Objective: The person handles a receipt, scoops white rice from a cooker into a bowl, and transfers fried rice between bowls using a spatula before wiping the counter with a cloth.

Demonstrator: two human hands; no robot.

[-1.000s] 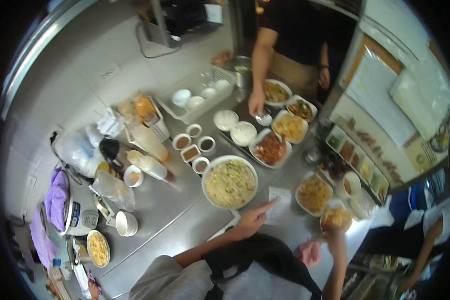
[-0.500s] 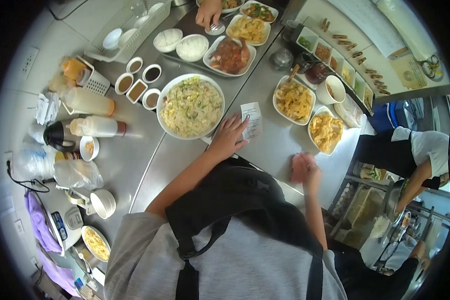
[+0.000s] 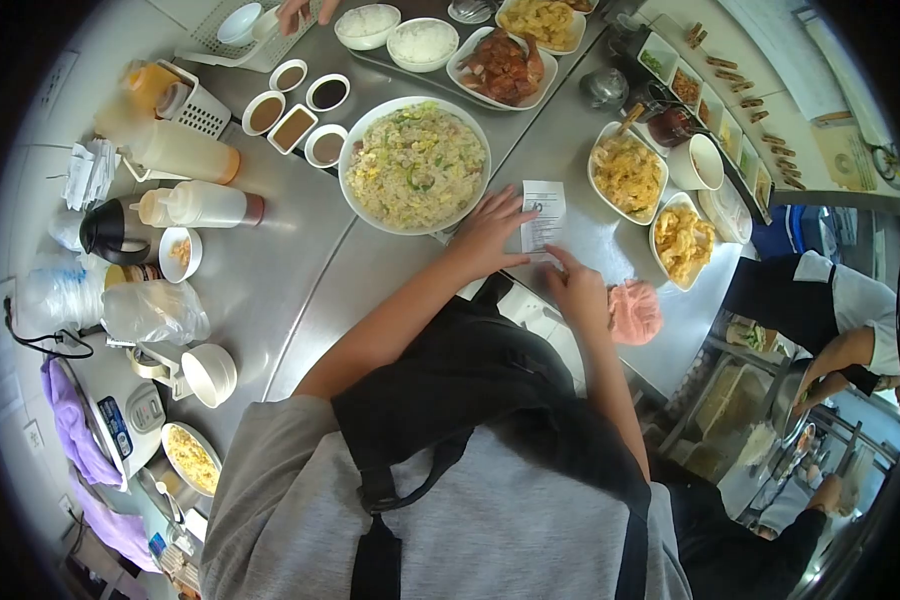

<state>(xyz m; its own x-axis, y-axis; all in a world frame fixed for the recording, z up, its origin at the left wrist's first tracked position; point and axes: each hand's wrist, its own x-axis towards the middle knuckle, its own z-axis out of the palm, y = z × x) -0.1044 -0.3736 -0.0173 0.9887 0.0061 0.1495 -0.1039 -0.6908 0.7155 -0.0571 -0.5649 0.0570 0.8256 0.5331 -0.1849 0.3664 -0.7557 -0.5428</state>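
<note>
A white printed receipt (image 3: 543, 215) lies on the steel counter. My left hand (image 3: 488, 238) rests flat at its left side, open, fingers spread toward the receipt and thumb near its lower edge. The big white bowl of fried rice (image 3: 415, 168) stands just beyond that hand. My right hand (image 3: 576, 288) has its index finger stretched to the bottom edge of the receipt, with the other fingers partly curled and nothing visible held. Beside its wrist lies a crumpled pink cloth (image 3: 635, 312).
Two dishes of fried food (image 3: 630, 175) stand at right, near a white cup (image 3: 695, 163). Small sauce bowls (image 3: 295, 128) and squeeze bottles (image 3: 210, 204) are at left. Rice bowls (image 3: 423, 45) and a plate of roast meat (image 3: 500, 70) stand farther back. Another person's hand (image 3: 300, 12) is at the top.
My right hand has let go of the pink cloth and moved left to the receipt. The other person's hand has moved from the tray to the basket. The view has shifted slightly.
</note>
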